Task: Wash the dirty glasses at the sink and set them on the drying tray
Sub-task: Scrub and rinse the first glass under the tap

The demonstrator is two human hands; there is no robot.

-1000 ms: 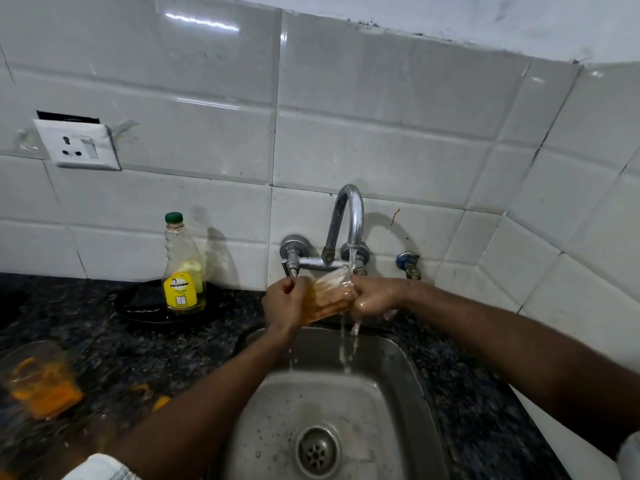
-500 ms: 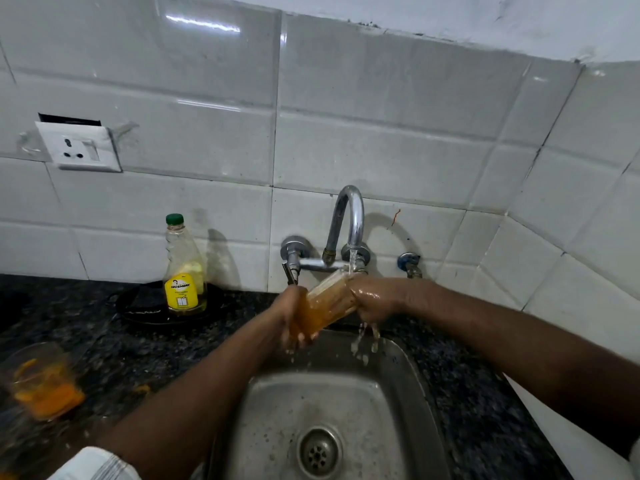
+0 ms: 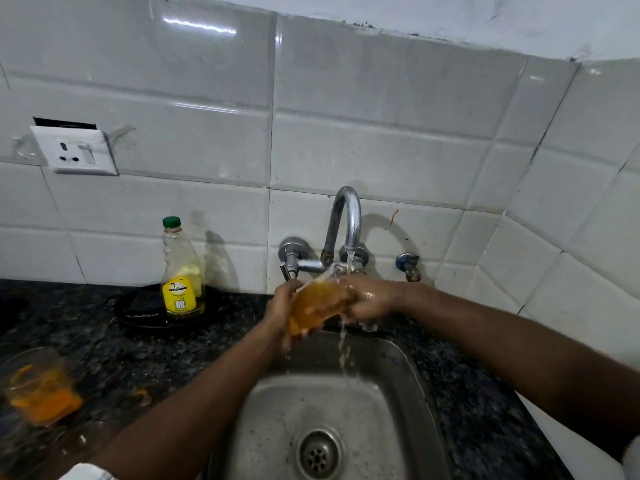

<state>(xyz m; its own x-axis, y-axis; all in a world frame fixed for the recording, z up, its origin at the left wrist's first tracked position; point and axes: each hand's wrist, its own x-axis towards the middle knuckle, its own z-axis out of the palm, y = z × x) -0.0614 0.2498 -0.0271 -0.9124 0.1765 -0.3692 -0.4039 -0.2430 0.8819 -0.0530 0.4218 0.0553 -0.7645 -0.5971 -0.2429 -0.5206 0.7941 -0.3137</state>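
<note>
Where the desk edge comes nearest: steel sink [image 3: 398,393] with a drain [image 3: 320,453] in its floor, wet, rinse water falling in.
Near left, on the dark desk [image 3: 121,358]: second glass [image 3: 38,389], orange residue inside, blurred, well apart from both grips.
Left grip [image 3: 282,306]: fingers curled round the lower, base end of the held glass.
Right grip [image 3: 372,301]: wrapped over the upper, mouth end; whether any finger reaches inside cannot be told.
Held glass [image 3: 318,304]: over the sink's back edge, between the grips, orange-filmed. Long axis tilted, base down-left toward the left grip, mouth up-right under the spout.
Tap [image 3: 346,220]: running; the stream strikes the mouth end and the right grip.
Key relation: both grips touch the glass. Judged, the left carries and the right rubs, so a turn about the long axis would bring the unrinsed side under the stream.
Behind left: soap bottle [image 3: 181,271], green cap, upright on a black dish [image 3: 145,313]; whether that is the drying tray cannot be told.
Farthest: wall socket [image 3: 78,152] on white tiles.
</note>
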